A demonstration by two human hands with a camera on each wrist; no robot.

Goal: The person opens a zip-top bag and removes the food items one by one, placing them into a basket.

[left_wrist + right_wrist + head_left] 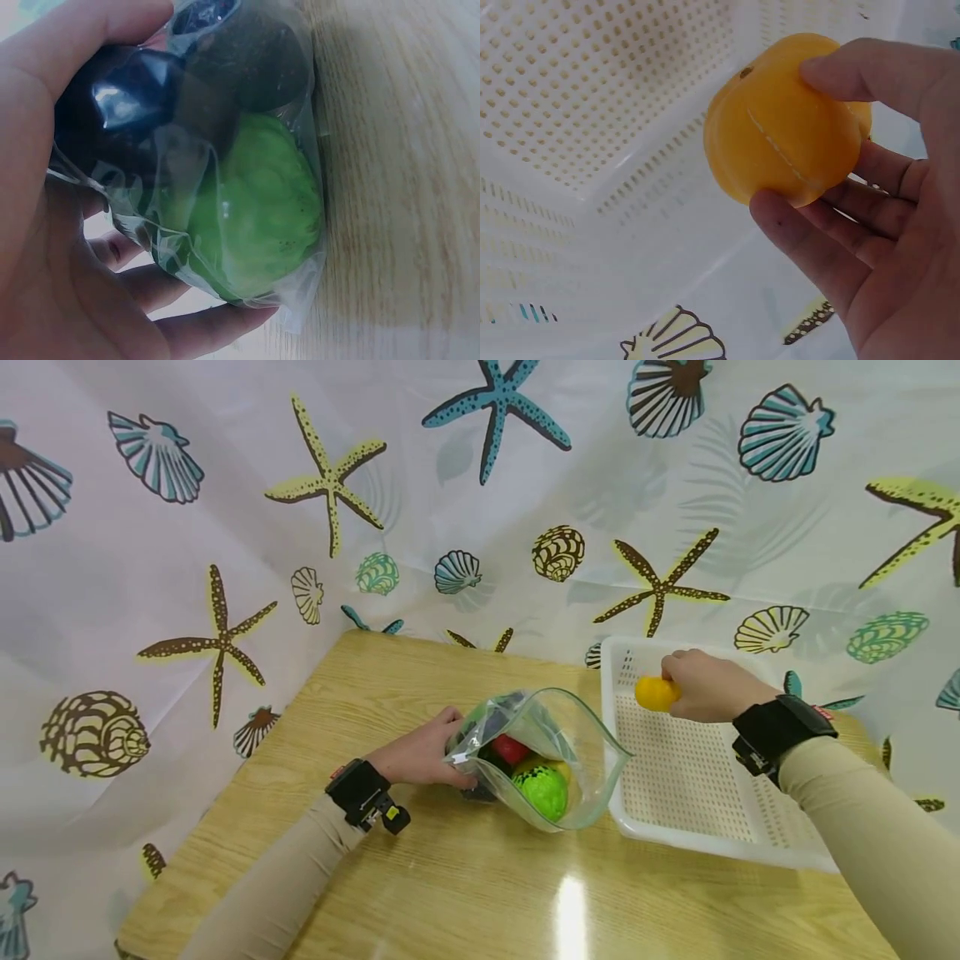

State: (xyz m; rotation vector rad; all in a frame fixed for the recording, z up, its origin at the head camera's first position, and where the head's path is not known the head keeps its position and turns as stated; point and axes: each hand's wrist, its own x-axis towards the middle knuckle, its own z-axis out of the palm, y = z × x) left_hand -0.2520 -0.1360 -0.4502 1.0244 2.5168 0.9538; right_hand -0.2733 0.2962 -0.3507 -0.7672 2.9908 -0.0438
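Note:
My right hand (pixel 705 685) holds a yellow-orange, lobed toy fruit (pixel 784 124) between thumb and fingers, over the white basket (pixel 678 777). A pale seam and a small brown spot mark the fruit in the right wrist view. On the table, my left hand (pixel 423 750) grips the side of a clear zip bag (pixel 600 756), whose wide mouth gapes toward the basket. Inside the bag lie a bright green bumpy piece (pixel 543 792), a red piece (pixel 510 748), something yellow behind them and dark pieces. The left wrist view shows a dark glossy piece (pixel 127 105) and a pale green lumpy one (pixel 255 210) through the plastic.
The perforated basket stands right of the bag, its rim close to the bag's mouth. A wooden table (pixel 450 877) lies under everything. Behind and to the left hangs a white curtain (pixel 465 510) printed with shells and starfish, meeting the table's back edge.

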